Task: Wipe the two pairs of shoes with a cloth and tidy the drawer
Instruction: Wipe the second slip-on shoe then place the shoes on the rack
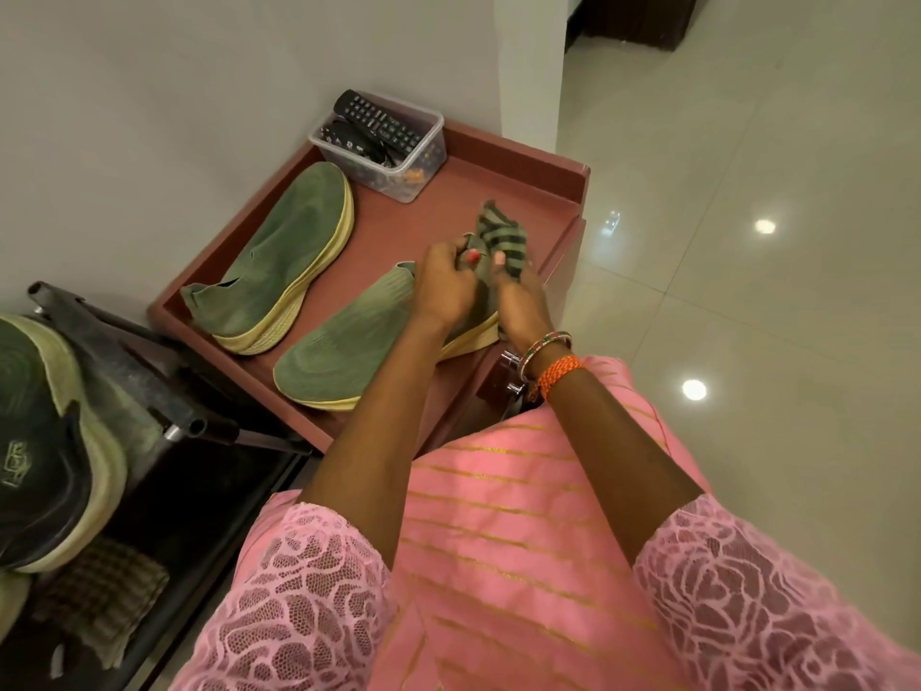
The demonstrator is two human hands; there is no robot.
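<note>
Your pink lace sleeves (299, 591) fill the bottom of the view, and both forearms reach forward over the reddish-brown counter (498, 192) with its raised rim. Your left hand (443, 286) is clenched on the heel end of the near green shoe (344, 351), fingers curled over its collar. Your right hand (518, 306), bangles at the wrist, has its grip closed on the striped cloth (503, 236), which is bunched up and pressed against that same heel. The shoe lies on its side with its toe pointing toward you and its yellow sole facing right. Its partner, the far green shoe (284, 256), lies just beside it to the left, apart from your hands. A clear plastic box (428, 142) holding remote controls (379, 119) sits at the counter's back edge. At the far left, a dark shoe (45, 456) with a pale sole rests on a black rack (134, 371).
</note>
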